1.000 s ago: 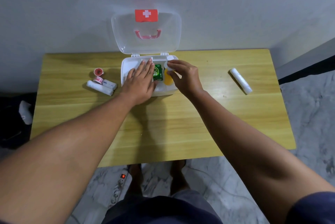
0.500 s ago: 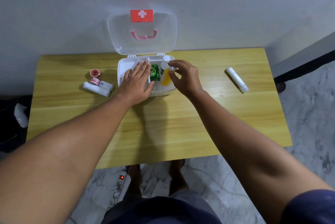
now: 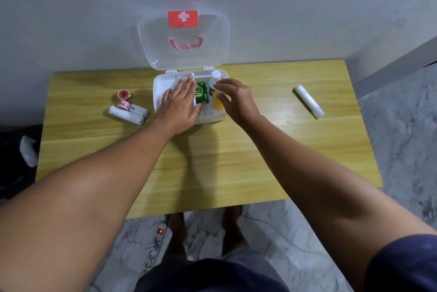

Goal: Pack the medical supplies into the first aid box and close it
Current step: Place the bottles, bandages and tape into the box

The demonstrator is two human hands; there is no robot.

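A yellow wooden table stands against the wall. The open first aid box sits at the middle of its far edge. Two white bandage rolls and two tape rolls lie together towards the left edge, and one wrapped bandage roll lies alone towards the right edge.

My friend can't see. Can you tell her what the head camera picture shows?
A person's left hand lies flat in an open white first aid box while the right hand handles a yellow bottle inside. Bandage rolls and tape wait on the wooden table.
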